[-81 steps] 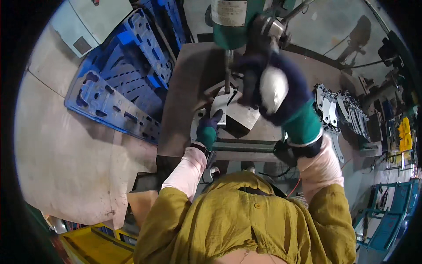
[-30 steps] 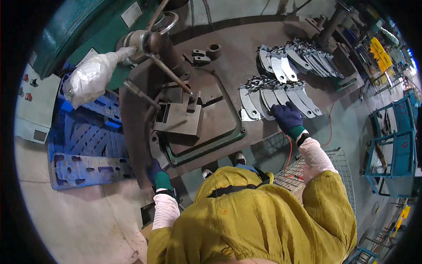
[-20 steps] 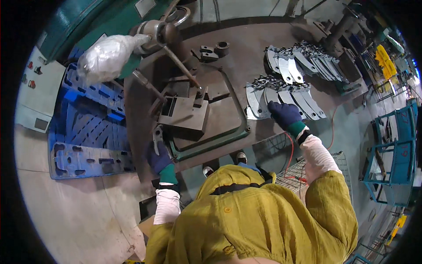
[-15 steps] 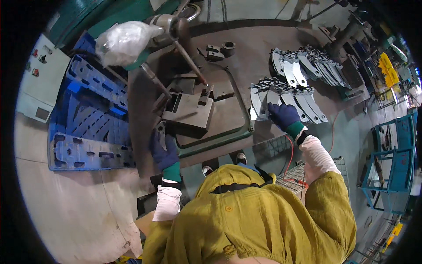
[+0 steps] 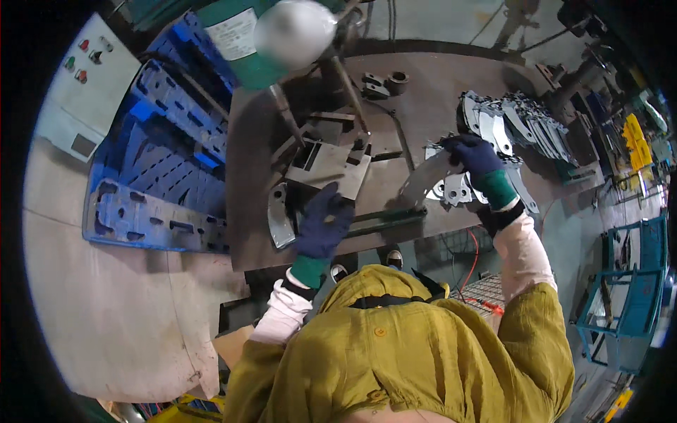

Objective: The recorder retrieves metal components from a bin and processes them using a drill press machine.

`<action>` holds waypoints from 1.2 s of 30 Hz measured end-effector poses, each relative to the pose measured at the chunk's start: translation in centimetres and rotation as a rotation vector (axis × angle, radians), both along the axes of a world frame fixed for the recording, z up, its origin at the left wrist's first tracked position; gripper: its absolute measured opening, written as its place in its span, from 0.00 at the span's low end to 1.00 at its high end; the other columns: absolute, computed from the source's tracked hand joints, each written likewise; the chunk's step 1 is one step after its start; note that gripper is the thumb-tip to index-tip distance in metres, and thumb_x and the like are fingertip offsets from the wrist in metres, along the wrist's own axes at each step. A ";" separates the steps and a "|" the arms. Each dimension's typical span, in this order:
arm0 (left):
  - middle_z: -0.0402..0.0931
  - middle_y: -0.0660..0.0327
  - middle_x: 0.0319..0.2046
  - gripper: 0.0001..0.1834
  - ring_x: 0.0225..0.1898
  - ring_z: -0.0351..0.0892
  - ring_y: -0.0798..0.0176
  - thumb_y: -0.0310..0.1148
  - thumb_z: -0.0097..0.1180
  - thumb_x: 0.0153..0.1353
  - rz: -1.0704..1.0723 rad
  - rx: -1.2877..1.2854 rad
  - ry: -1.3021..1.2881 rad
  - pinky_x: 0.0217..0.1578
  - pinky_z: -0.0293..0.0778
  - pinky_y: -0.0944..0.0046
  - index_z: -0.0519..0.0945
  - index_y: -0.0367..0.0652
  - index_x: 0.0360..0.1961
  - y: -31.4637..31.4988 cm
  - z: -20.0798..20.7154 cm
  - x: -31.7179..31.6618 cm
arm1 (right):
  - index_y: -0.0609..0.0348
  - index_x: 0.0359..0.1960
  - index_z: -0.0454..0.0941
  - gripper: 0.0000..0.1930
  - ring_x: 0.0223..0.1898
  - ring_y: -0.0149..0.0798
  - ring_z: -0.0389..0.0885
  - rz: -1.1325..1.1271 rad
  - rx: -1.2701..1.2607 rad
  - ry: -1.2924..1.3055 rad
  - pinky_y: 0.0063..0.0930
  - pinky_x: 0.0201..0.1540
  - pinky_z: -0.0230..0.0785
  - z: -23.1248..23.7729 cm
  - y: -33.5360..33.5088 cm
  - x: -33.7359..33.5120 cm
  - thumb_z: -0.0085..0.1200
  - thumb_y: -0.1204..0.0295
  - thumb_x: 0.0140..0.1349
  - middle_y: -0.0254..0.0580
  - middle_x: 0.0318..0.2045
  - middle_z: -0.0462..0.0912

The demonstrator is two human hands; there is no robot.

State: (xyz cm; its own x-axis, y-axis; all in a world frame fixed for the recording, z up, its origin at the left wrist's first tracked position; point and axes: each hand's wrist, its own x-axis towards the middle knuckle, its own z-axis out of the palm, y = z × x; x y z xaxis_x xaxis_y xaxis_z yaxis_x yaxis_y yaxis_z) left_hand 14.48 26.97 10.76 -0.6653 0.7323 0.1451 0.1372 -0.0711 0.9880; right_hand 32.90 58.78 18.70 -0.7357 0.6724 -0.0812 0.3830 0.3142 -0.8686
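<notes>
A brown tabletop point(image 5: 441, 81) is stretching ahead of the person, bearing rows of curved metal plates point(image 5: 520, 125) at right and a slotted steel fixture block point(image 5: 330, 169) left of its middle. The gloved left hand point(image 5: 324, 222) is spreading its grip fairly wide at the block's near edge, contact unclear, while the gloved right hand point(image 5: 481, 161) is holding a motion-blurred curved plate point(image 5: 428, 176) beside the nearer row. A single holed plate point(image 5: 281, 217) is lying just left of the left hand.
</notes>
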 end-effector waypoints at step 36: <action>0.83 0.55 0.29 0.32 0.19 0.79 0.60 0.60 0.67 0.51 0.364 -0.489 -0.524 0.20 0.76 0.61 0.82 0.38 0.40 0.4 -5.7 -11.4 | 0.67 0.58 0.71 0.26 0.48 0.44 0.82 0.628 -1.584 0.698 0.42 0.53 0.77 19.8 -15.5 -14.5 0.48 0.58 0.68 0.53 0.49 0.81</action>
State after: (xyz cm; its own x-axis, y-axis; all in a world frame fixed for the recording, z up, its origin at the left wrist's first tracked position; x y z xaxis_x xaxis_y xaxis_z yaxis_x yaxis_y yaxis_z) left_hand 3.10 27.36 5.04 -0.7674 0.3560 -0.5332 -0.4216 0.3463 0.8380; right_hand 18.36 43.31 38.47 -0.9916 -0.0752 0.1048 0.0289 -0.9215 -0.3873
